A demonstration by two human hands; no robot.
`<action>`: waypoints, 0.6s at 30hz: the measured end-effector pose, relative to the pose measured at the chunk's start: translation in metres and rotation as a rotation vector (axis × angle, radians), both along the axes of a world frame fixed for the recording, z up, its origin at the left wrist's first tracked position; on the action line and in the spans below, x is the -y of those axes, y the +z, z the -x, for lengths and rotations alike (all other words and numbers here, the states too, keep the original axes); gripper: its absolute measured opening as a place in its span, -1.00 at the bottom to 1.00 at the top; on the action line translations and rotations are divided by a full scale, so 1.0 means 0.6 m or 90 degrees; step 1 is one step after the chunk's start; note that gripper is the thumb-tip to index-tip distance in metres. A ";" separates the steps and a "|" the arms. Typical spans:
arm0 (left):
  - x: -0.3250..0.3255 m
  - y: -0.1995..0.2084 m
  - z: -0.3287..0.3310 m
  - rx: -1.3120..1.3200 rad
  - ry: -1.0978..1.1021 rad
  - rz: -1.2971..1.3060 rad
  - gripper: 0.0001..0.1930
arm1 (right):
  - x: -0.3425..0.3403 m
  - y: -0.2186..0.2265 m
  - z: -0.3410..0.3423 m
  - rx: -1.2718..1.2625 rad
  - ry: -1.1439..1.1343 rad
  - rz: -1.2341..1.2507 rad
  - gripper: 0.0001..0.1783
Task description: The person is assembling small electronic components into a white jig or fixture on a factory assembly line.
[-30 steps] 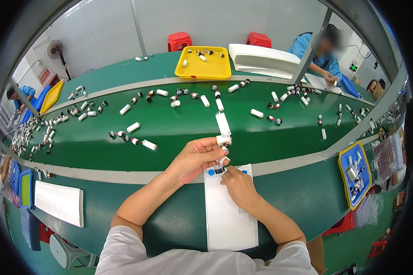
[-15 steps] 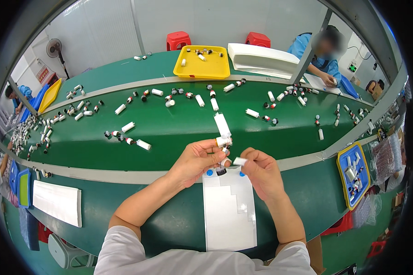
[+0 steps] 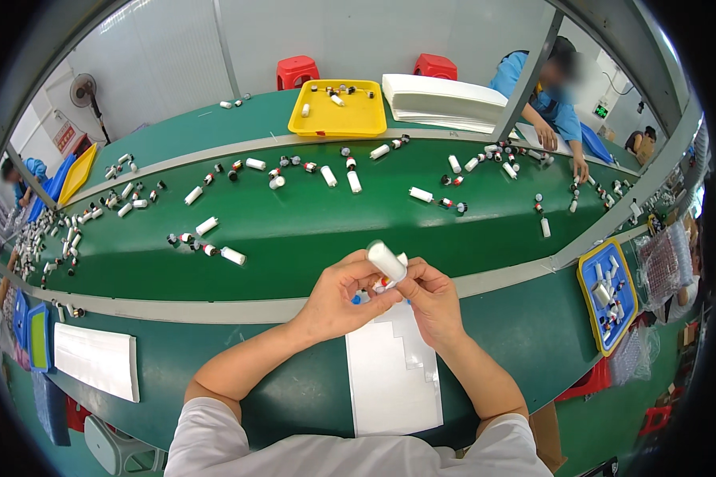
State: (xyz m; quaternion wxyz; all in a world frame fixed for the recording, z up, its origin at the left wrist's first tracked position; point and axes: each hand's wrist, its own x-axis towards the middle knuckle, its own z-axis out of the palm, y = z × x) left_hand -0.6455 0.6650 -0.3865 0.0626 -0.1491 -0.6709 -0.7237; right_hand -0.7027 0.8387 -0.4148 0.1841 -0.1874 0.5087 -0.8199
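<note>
Above the near rail of the green belt, my two hands meet at a white cylinder piece with smaller white and red parts at its lower end. My left hand pinches those smaller parts between thumb and fingers. My right hand is closed at the right side of the same piece, its thumb and fingertips against it. A small white bit shows by the right fingertips; what else they hold is hidden. Beneath the hands lies a white stepped sheet on the green table.
Many similar white pieces with dark and red ends lie on the green belt. A yellow tray and stacked white sheets stand beyond it. At right is a blue-and-yellow tray of pieces. A co-worker's hand reaches onto the belt.
My right hand has come in against the piece in my left hand, bringing the small white bit to it. The white cylinder has tilted and come nearer. The co-worker's hand has reached onto the belt.
</note>
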 end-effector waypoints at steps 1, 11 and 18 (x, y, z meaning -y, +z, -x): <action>0.000 0.002 0.000 -0.035 0.024 0.073 -0.70 | 0.001 -0.002 0.002 -0.013 -0.020 -0.005 -0.90; 0.047 -0.008 0.049 0.013 0.164 0.140 -0.77 | 0.033 -0.024 0.194 -0.457 -0.120 -0.432 -0.67; 0.095 -0.013 0.069 -0.257 0.621 0.770 -0.32 | 0.030 -0.097 0.313 -0.562 -0.259 -0.891 -0.67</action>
